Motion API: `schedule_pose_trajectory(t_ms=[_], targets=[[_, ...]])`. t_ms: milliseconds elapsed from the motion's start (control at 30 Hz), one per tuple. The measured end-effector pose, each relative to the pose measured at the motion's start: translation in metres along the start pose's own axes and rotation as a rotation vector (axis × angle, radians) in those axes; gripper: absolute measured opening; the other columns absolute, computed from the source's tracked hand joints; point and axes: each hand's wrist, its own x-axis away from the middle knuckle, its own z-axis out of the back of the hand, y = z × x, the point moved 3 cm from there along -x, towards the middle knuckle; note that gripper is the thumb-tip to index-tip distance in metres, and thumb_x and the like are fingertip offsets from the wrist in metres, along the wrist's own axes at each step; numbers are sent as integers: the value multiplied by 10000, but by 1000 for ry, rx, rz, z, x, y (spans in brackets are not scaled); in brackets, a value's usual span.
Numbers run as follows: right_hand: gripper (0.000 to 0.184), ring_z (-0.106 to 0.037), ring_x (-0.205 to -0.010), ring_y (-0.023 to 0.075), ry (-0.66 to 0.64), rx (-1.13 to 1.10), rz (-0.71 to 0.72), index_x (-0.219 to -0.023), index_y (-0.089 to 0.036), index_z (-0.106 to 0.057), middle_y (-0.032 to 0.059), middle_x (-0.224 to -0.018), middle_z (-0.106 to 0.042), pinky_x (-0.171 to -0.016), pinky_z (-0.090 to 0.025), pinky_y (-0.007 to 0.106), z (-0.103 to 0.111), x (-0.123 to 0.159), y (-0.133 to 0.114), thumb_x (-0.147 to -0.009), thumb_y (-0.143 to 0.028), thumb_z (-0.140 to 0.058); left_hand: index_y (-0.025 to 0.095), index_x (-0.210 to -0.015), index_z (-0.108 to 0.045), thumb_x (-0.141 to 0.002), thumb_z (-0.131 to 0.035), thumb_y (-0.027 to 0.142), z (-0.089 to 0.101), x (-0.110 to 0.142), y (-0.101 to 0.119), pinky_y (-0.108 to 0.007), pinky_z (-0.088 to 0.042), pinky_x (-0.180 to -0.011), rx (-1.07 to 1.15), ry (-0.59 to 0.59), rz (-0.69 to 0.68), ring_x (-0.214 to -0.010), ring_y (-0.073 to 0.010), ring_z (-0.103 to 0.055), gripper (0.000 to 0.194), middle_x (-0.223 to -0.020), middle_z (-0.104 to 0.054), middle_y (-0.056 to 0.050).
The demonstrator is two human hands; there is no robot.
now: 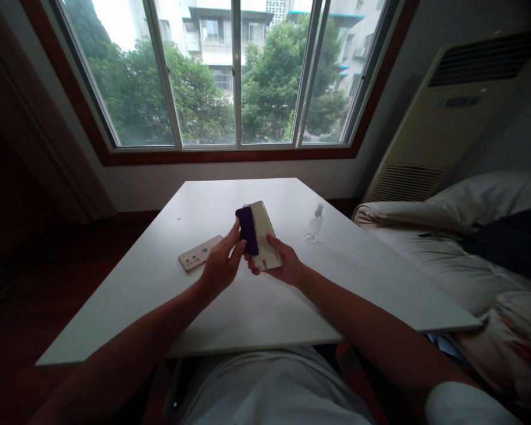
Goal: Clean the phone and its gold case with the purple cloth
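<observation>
My right hand (285, 262) is closed around a flat cream phone (266, 233), gripping it from its lower right side above the table. The phone is tilted and has small red and dark marks near its lower end. My left hand (223, 257) pinches a dark purple cloth (248, 230) between thumb and fingers. That cloth lies flat against the phone's left part and hides it. Behind my left hand, a pinkish-gold phone (199, 254) with camera rings lies on the white table (194, 206), partly covered by the hand. A clear spray bottle (314, 224) stands to the right.
A tiny dark speck (179, 219) is on the table's left side. Beyond the table is a wide window (235, 77). At right are a pale sofa (407, 236) with a dark cloth item (508, 242) and a floor-standing air conditioner (442, 118).
</observation>
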Motion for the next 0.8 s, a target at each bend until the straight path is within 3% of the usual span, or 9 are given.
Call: schedule_pose_trajectory(t_ms=[133,300,400,500,633,800], targets=[[584,-680,-788,227,-22,32,-3,-1234,-125,-599,146,-1010,-697,-636,-538,311,-1,-1,6,-906,-609,-601,195,-1513,-450,-939,-645,415,-6,-3,-3,-314,-583,-708,463,94,309,-796,-170,-683,645,-1152,-720,-82],[496,-694,-778,230,-38,110,-26,-1165,-128,-596,137,-978,-699,-630,-537,307,-4,-1,15,-892,-536,-664,116,-1146,-615,-870,-725,476,-13,-8,-9,-281,-489,-399,806,-56,420,-468,-140,-585,467,-794,-693,-52],[486,-688,-761,216,-28,127,-36,-1145,-134,-594,130,-981,-700,-621,-537,302,-6,0,16,-869,-520,-700,113,-1079,-610,-833,-766,489,-12,-10,-12,-305,-512,-401,904,-126,475,-469,-166,-609,476,-755,-682,-58],[446,-680,-750,200,-23,145,-63,-1115,-132,-601,117,-944,-696,-620,-530,287,-7,1,17,-863,-479,-724,110,-1114,-623,-800,-809,456,-10,-12,-15,-314,-552,-455,955,-162,514,-568,-190,-666,503,-872,-718,-101],[398,-666,-722,180,-32,178,-72,-1078,-133,-599,81,-875,-673,-605,-515,268,-8,1,18,-848,-416,-760,107,-1050,-676,-745,-871,349,-4,-14,-20,-327,-610,-686,951,-120,523,-817,-213,-716,436,-997,-739,-120],[410,-672,-692,181,-13,267,-10,-1094,-145,-585,54,-844,-665,-555,-504,259,-6,-2,18,-822,-375,-787,102,-1014,-686,-746,-864,335,-2,-14,-24,-356,-597,-671,868,-113,492,-789,-242,-713,398,-943,-746,-120]])
